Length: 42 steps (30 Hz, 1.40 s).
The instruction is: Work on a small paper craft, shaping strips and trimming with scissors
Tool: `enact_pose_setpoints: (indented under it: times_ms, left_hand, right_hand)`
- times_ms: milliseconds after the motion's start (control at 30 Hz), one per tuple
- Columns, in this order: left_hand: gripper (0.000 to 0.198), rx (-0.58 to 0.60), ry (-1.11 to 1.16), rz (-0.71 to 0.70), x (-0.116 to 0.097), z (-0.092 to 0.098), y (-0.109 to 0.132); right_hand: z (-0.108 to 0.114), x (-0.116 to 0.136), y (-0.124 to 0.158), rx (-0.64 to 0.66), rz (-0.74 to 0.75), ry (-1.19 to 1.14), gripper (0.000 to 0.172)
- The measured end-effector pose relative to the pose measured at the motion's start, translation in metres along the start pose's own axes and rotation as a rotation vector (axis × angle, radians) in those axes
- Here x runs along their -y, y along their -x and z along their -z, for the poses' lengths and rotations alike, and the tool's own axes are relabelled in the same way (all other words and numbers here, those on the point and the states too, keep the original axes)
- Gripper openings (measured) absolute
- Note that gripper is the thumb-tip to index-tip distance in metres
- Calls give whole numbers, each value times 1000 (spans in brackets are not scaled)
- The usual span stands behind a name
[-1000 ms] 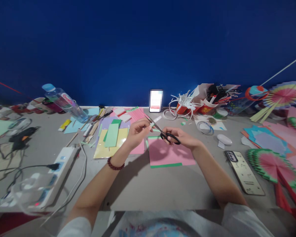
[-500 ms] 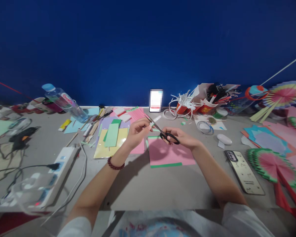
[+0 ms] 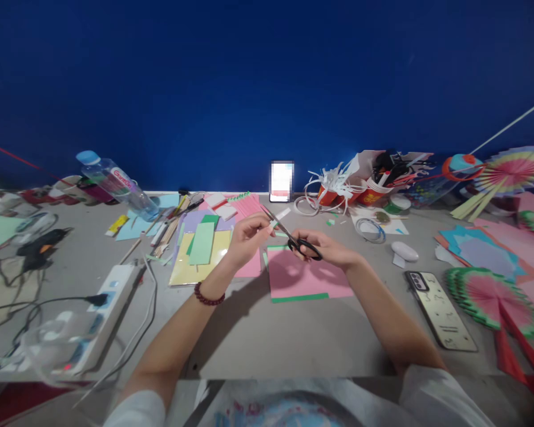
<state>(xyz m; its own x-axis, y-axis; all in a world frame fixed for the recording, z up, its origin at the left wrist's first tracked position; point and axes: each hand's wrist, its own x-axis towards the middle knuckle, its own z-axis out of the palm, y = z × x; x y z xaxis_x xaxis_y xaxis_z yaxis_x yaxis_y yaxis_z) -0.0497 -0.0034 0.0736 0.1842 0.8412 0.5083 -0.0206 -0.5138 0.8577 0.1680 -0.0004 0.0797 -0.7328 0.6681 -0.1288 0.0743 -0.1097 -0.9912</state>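
My left hand (image 3: 250,237) pinches a small pale strip (image 3: 281,217), which looks like paper or tape. Black-handled scissors (image 3: 309,249) are in my right hand (image 3: 323,246), with fingers through the loops. Their blades point up and left and meet the strip close to my left fingertips; whether they are fully closed there I cannot make out. Beneath my right hand lies a pink sheet (image 3: 300,281) with green edging along its front and left sides. To the left of my left hand, a light green paper strip (image 3: 202,243) rests on a yellow packet (image 3: 180,267).
A white power strip (image 3: 104,317) with cables sits at the left, a tilted water bottle (image 3: 120,184) behind it. Red cups (image 3: 374,194) with tools stand at the back. On the right are a phone (image 3: 442,311) and a pink-green paper fan (image 3: 493,299). A lit screen (image 3: 282,181) leans on the blue wall.
The scissors and my right hand have shifted very slightly to the left. My left hand and the strip stay almost in place.
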Motion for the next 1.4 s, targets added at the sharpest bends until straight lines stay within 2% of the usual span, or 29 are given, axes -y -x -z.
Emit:
enact_pose_setpoints:
  times_ms: [400,600,833,1200,1400]
  left_hand:
    - [27,-7,-6,12,-4,-1,-2]
    - [27,16,-42,20,0,1,0]
    - [27,9,-49,-14,-3,1,-1]
    - [29,37,-45,-52,-9,3,-1]
    - [29,20,-23,-42,-11,2,1]
  right_hand:
    - [0,0,-1,-15,-19,25,41]
    - [4,-9,0,46,79,-23,47]
    - [3,-9,0,34,55,-24,46]
    - [1,-13,-1,97,121,-72,47]
    - [-4,-6,0,109,142,-74,50]
